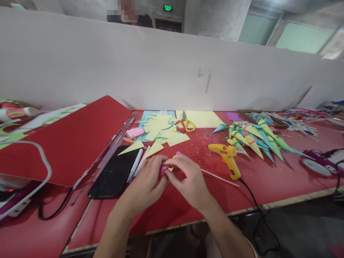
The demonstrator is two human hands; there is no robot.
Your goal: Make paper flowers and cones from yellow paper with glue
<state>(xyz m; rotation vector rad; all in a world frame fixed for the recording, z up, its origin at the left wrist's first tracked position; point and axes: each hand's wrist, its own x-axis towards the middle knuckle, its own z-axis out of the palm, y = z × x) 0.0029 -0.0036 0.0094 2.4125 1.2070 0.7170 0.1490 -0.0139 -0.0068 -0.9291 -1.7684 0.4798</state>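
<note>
Near the lower centre of the frame, your left hand (152, 177) and right hand (189, 175) meet, fingertips drawn narrow on a small pink piece (163, 170); your fingers hide most of it. A pink ball (178, 154) peeks out just above your right hand, and you cannot tell from this view what it is joined to.

The one word you can read is "EXIT", on the green lit sign (168, 8) at top centre; the characters above it are too small to make out. Right of centre, the yellow hot glue gun (227, 157) bears small markings, illegible here. At the left edge, a white bottle (17, 114) carries a label too blurred to read.

Just left of your hands lie capped markers (135, 165) and a dark-screened smartphone (107, 182). Beyond them, yellow-handled scissors (190, 125) rest beside pale yellow paper scraps (161, 125). Paper cones (254, 139) are piled at right, and a thin wooden stick (220, 178) lies near your right hand.
</note>
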